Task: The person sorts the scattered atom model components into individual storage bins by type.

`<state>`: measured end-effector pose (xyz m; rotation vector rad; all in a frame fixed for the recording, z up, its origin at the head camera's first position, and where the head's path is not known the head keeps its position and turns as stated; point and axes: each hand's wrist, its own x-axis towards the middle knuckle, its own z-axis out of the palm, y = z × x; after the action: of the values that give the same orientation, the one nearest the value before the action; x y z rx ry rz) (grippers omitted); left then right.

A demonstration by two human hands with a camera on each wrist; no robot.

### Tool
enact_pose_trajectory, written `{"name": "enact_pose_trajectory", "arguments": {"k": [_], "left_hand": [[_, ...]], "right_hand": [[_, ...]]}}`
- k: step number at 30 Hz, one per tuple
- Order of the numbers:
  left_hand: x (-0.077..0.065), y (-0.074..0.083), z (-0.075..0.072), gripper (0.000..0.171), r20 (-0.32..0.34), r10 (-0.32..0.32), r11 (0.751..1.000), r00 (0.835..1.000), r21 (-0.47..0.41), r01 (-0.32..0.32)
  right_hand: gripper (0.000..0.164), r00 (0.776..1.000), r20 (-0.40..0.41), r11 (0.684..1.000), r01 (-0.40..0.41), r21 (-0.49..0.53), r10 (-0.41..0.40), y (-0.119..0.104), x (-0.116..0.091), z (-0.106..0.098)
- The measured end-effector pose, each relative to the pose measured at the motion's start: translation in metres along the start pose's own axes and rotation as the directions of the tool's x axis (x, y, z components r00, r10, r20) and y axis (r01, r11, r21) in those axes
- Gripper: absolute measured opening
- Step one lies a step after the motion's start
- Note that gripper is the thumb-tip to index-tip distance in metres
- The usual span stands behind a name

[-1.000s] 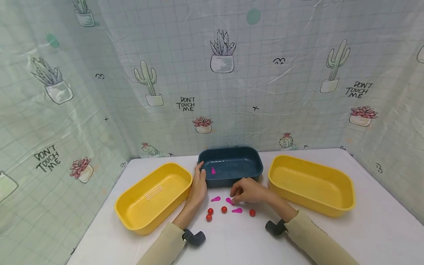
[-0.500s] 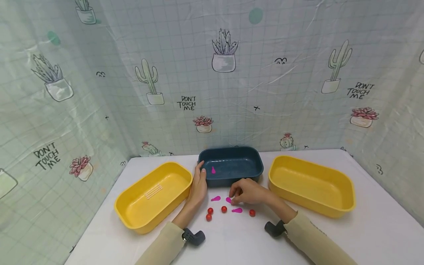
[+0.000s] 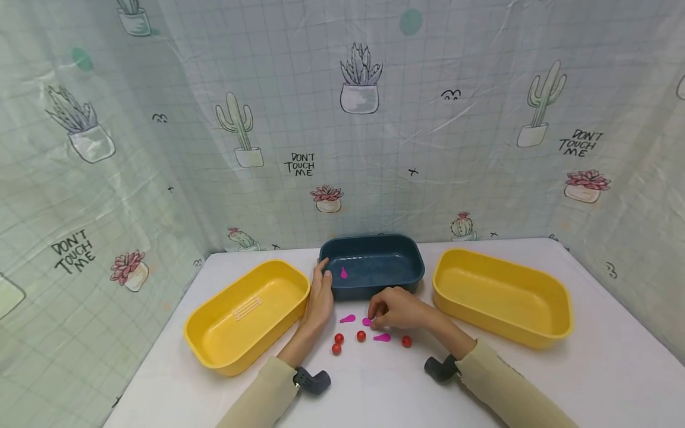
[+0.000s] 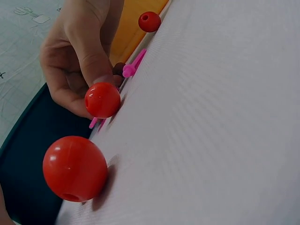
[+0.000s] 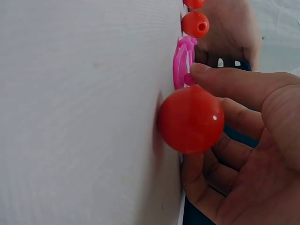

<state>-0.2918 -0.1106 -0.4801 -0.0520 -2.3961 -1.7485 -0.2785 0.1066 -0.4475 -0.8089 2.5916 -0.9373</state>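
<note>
My left hand (image 3: 319,301) rests along the left end of the navy bin (image 3: 377,292), its fingers fairly straight against the wall and rim. In front of the bin my right hand (image 3: 401,308) pinches a pink teardrop-shaped clip (image 3: 366,321) low over the table, its narrow end hidden by the fingertips. Two more clips lie nearby, a left clip (image 3: 348,318) and a front clip (image 3: 382,337). Another clip (image 3: 344,273) is inside the navy bin. In the right wrist view a red bead (image 5: 192,119) overlaps the curled fingers of the right hand.
Several red beads with holes lie in front of the bin, including a middle bead (image 3: 361,336) and a right bead (image 3: 407,342). A yellow bin (image 3: 214,364) at left holds pale thin sticks (image 3: 247,308). Another yellow bin (image 3: 500,327) stands at right. A patterned curtain (image 3: 407,137) hangs behind.
My right hand has shifted slightly left with the pink clip, and its fingertips cover more of it. The left hand, bins and beads keep their places.
</note>
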Motion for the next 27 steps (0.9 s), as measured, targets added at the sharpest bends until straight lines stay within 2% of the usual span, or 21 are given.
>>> {"name": "enact_pose_trajectory", "arguments": {"k": [7, 15, 27], "left_hand": [[0.0013, -0.0005, -0.0001, 0.049, 0.001, 0.005, 1.0, 1.0, -0.015, -0.005], [-0.0004, 0.001, 0.0002, 0.048, -0.001, -0.004, 1.0, 1.0, -0.014, 0.004], [-0.002, 0.0027, -0.0002, 0.049, -0.006, -0.011, 1.0, 1.0, -0.004, 0.011]], "right_hand": [[0.007, 1.0, 0.003, 1.0, -0.024, 0.003, 0.024, -0.0006, -0.0001, -0.0009], [0.015, 1.0, 0.003, 1.0, -0.026, -0.005, 0.026, 0.0016, -0.0013, -0.0031], [0.012, 1.0, 0.023, 1.0, 0.006, 0.02, -0.007, 0.0037, -0.0032, -0.0091]]}}
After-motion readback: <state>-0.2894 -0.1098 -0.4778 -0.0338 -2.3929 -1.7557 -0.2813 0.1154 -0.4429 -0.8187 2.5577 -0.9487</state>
